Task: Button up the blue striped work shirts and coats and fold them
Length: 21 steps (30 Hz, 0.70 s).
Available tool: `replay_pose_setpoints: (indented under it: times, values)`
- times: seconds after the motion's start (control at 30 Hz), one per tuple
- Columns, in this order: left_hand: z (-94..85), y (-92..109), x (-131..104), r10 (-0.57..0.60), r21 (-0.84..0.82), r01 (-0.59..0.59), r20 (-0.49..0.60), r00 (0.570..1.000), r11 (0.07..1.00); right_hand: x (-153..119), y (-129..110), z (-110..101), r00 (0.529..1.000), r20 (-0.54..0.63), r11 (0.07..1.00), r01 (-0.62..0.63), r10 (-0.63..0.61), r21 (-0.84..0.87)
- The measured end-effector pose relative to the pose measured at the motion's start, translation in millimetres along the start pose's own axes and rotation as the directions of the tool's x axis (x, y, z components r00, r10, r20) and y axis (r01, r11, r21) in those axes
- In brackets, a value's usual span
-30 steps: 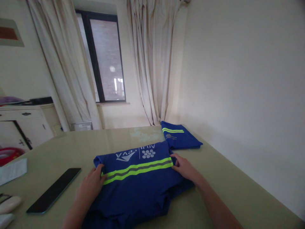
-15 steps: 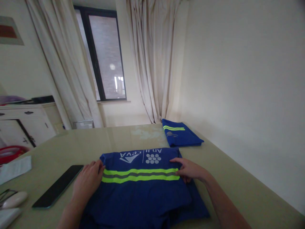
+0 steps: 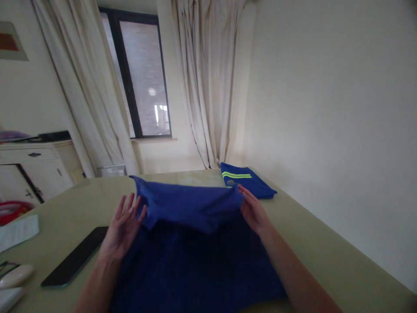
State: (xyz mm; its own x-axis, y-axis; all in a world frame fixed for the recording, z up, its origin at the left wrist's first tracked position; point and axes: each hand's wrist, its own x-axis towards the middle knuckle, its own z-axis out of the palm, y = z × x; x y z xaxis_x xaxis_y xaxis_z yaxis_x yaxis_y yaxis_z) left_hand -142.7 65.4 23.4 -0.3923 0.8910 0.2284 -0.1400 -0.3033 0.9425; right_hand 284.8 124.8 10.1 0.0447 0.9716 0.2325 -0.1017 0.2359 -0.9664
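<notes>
A blue work shirt (image 3: 195, 269) lies on the table in front of me, its far part lifted into a raised flap (image 3: 192, 204) showing plain blue cloth. The yellow stripe and the printing are hidden from view. At the flap's left edge is my left hand (image 3: 124, 226), fingers spread and palm turned toward the cloth. My right hand (image 3: 254, 211) has its fingertips closed on the flap's upper right corner. Beyond it, a second blue garment (image 3: 256, 187) with yellow stripes lies folded near the table's right edge.
A dark phone (image 3: 76, 256) lies on the pale table (image 3: 325, 256) left of the shirt. Farther left are a mouse (image 3: 16, 276), a paper sheet (image 3: 19, 232) and a red object (image 3: 14, 211). A wall (image 3: 332, 130) runs along the right side.
The shirt's striped, printed part has been lifted and turned over, so plain cloth now shows. Both hands rose with it, and the left hand's fingers have spread.
</notes>
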Motion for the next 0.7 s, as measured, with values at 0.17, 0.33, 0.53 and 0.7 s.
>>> replay_pose_setpoints:
  times: [0.17,0.33,0.53,0.7]
  values:
    - [5.3,-40,13,0.054,0.130,-0.049,-0.040,0.998,0.990,10,33,21,0.998,-0.067,0.999,0.018,-0.020,-0.041]
    - [5.9,-56,0,0.087,0.729,-0.232,0.232,0.969,0.644,-7,46,22,0.999,0.031,0.886,0.050,-0.040,-0.461]
    - [30.1,-73,-32,-0.129,0.881,-0.459,0.472,0.872,0.114,-38,32,42,0.930,0.365,0.511,0.295,0.039,-0.807]
    - [32.4,-72,-34,-0.231,0.886,-0.463,0.451,0.862,0.001,-42,25,42,0.882,0.434,0.411,0.331,0.186,-0.849]
